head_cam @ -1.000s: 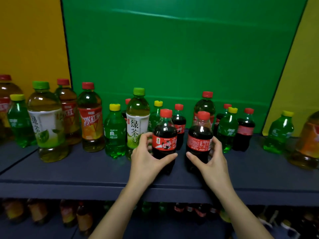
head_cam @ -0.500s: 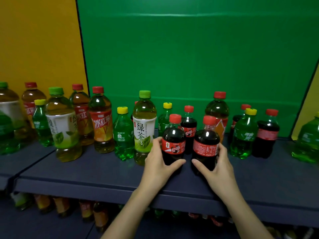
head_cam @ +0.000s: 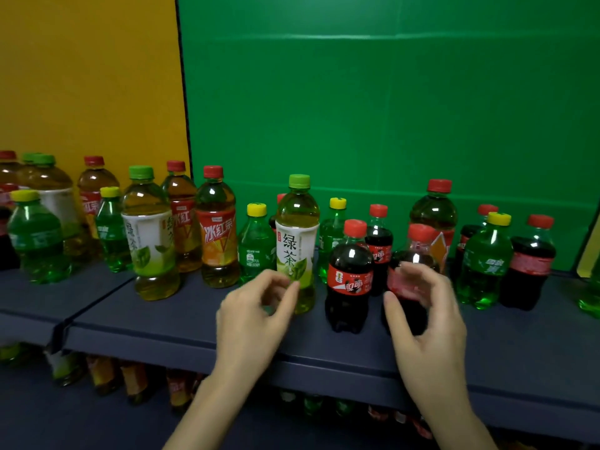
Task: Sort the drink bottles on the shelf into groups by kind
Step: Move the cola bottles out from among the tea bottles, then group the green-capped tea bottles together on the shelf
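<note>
- Shelf (head_cam: 162,319): dark, one long tier. All stock upright, kinds mixed along the row. Sort judged at an early stage.
- Tall teas: green tea btl (head_cam: 297,245) at ctr, just left of the colas. 2nd green tea btl (head_cam: 151,235) well left. Iced tea btl (head_cam: 218,235) between them. Not yet grouped.
- Lemon-lime btls: one (head_cam: 256,245) at ctr, more at far left and right. Scattered, to be gathered.
- Colas: left front cola (head_cam: 349,280) and right front cola (head_cam: 420,235) side by side near the front edge, the only start of a group. Others behind and at far right.
- Right hand (head_cam: 428,323): cupped at right front cola. Blurred, can't tell if the grip is on it.
- Left hand (head_cam: 253,323): grip slack, holds nothing, fingertips by green tea btl.
</note>
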The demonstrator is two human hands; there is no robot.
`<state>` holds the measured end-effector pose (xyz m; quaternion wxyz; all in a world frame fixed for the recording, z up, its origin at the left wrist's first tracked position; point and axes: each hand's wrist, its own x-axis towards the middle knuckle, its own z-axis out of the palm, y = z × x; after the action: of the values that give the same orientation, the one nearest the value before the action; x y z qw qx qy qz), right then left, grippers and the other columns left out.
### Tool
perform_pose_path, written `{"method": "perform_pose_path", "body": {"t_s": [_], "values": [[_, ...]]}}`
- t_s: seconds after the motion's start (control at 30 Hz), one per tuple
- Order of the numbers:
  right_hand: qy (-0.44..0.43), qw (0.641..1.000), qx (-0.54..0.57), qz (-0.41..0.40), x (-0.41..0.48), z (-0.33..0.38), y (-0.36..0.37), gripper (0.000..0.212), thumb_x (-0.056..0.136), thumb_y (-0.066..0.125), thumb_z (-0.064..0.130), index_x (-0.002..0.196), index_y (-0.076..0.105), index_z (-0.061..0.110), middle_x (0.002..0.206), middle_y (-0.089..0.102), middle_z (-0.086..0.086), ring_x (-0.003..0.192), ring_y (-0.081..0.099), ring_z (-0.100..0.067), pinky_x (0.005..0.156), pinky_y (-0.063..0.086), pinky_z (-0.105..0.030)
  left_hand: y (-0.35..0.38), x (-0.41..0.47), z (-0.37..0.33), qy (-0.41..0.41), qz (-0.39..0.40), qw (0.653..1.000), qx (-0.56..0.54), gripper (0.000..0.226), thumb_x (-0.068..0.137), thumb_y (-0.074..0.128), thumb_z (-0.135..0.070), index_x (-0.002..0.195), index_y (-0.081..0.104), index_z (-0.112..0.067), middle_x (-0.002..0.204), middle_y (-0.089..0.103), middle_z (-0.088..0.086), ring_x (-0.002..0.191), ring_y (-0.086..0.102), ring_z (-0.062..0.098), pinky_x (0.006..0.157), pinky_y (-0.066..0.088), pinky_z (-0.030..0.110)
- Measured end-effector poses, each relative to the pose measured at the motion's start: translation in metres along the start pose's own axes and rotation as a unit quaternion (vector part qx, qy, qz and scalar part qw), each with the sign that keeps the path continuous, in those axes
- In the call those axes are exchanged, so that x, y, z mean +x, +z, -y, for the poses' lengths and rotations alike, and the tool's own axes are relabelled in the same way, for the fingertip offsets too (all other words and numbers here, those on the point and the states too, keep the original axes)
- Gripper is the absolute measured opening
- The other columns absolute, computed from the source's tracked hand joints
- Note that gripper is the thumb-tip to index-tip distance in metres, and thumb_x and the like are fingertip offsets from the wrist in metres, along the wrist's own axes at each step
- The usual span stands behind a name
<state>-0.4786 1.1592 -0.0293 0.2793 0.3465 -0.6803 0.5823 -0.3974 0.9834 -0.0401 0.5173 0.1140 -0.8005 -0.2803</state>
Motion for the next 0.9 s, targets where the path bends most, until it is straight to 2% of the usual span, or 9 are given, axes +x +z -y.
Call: {"method": "perform_pose_path", "body": {"t_s": [0.07, 0.13, 0.27, 0.33, 0.4, 0.5, 0.6, 0.73, 0.9], "values": [[-0.001, 0.998, 0.049, 0.038, -0.002, 0.013, 0.018, 0.033, 0.088, 0.059, 0.009, 0.112, 0.051, 0.030, 0.113, 0.057, 0.013, 0.106, 0.055, 0.000, 0.089, 0.043, -0.011, -0.024, 0.005, 0.010, -0.001, -0.042, 0.999, 0.022, 0.024, 0.080, 0.054, -0.048, 0.075, 0.063, -0.026, 0.066, 0.063, -0.014, 0.062, 0.063, 0.006, 0.059, 0.053, 0.037], [0.010, 0.994, 0.080, 0.075, -0.002, 0.023, 0.039, 0.034, 0.090, 0.055, 0.013, 0.117, 0.049, 0.031, 0.119, 0.056, 0.015, 0.112, 0.053, 0.003, 0.091, 0.041, -0.010, -0.046, 0.010, 0.026, -0.001, -0.072, 0.997, 0.040, 0.024, 0.081, 0.052, -0.046, 0.078, 0.063, -0.025, 0.069, 0.064, -0.014, 0.065, 0.063, 0.006, 0.061, 0.054, 0.035], [0.031, 0.992, 0.057, 0.105, 0.002, 0.028, 0.083, 0.050, 0.092, 0.052, 0.016, 0.133, 0.032, 0.035, 0.135, 0.038, 0.022, 0.124, 0.036, 0.011, 0.099, 0.029, -0.003, -0.083, 0.027, 0.068, -0.009, -0.118, 0.989, 0.086, 0.027, 0.082, 0.055, -0.037, 0.096, 0.062, -0.015, 0.090, 0.064, 0.000, 0.084, 0.062, 0.020, 0.070, 0.049, 0.033], [0.046, 0.994, 0.038, 0.097, 0.005, 0.029, 0.103, 0.059, 0.092, 0.052, 0.020, 0.140, 0.020, 0.033, 0.140, 0.026, 0.022, 0.128, 0.027, 0.008, 0.099, 0.021, -0.001, -0.096, 0.038, 0.088, -0.016, -0.141, 0.984, 0.105, 0.036, 0.081, 0.057, -0.032, 0.108, 0.057, -0.007, 0.102, 0.058, 0.009, 0.097, 0.055, 0.026, 0.078, 0.045, 0.030], [0.063, 0.994, 0.029, 0.084, 0.009, 0.030, 0.121, 0.068, 0.092, 0.052, 0.022, 0.146, 0.011, 0.027, 0.149, 0.017, 0.017, 0.134, 0.019, 0.003, 0.104, 0.017, -0.008, -0.106, 0.049, 0.107, -0.018, -0.148, 0.982, 0.120, 0.052, 0.080, 0.060, -0.032, 0.120, 0.048, -0.001, 0.114, 0.051, 0.017, 0.109, 0.047, 0.029, 0.089, 0.035, 0.023], [0.094, 0.993, 0.028, 0.060, 0.014, 0.027, 0.143, 0.078, 0.090, 0.056, 0.023, 0.148, 0.003, 0.022, 0.154, 0.014, 0.005, 0.137, 0.019, -0.005, 0.108, 0.019, -0.021, -0.113, 0.066, 0.132, -0.058, -0.104, 0.988, 0.101, 0.075, 0.077, 0.073, -0.035, 0.133, 0.037, -0.002, 0.128, 0.043, 0.017, 0.120, 0.041, 0.028, 0.097, 0.034, 0.030], [0.132, 0.990, 0.033, 0.043, 0.019, 0.017, 0.155, 0.080, 0.086, 0.062, 0.022, 0.147, 0.011, 0.018, 0.145, 0.034, -0.001, 0.128, 0.036, -0.010, 0.104, 0.032, -0.027, -0.111, 0.076, 0.147, -0.124, -0.033, 0.992, 0.013, 0.085, 0.068, 0.080, -0.035, 0.136, 0.034, -0.013, 0.132, 0.046, 0.004, 0.118, 0.046, 0.018, 0.095, 0.040, 0.031], [0.187, 0.981, 0.014, 0.045, 0.018, 0.008, 0.158, 0.069, 0.080, 0.070, 0.022, 0.136, 0.031, 0.011, 0.122, 0.051, 0.001, 0.108, 0.050, -0.013, 0.086, 0.038, -0.025, -0.109, 0.083, 0.166, -0.185, 0.045, 0.980, -0.065, 0.078, 0.061, 0.086, -0.026, 0.125, 0.042, -0.019, 0.115, 0.057, -0.004, 0.107, 0.056, 0.017, 0.093, 0.047, 0.037], [0.183, 0.982, -0.029, 0.047, 0.017, 0.007, 0.157, 0.061, 0.080, 0.069, 0.028, 0.127, 0.035, 0.009, 0.116, 0.051, 0.001, 0.105, 0.051, -0.017, 0.085, 0.041, -0.029, -0.113, 0.084, 0.173, -0.181, 0.047, 0.980, -0.074, 0.069, 0.056, 0.088, -0.028, 0.115, 0.053, -0.024, 0.106, 0.064, -0.006, 0.102, 0.060, 0.015, 0.090, 0.050, 0.037]]}}
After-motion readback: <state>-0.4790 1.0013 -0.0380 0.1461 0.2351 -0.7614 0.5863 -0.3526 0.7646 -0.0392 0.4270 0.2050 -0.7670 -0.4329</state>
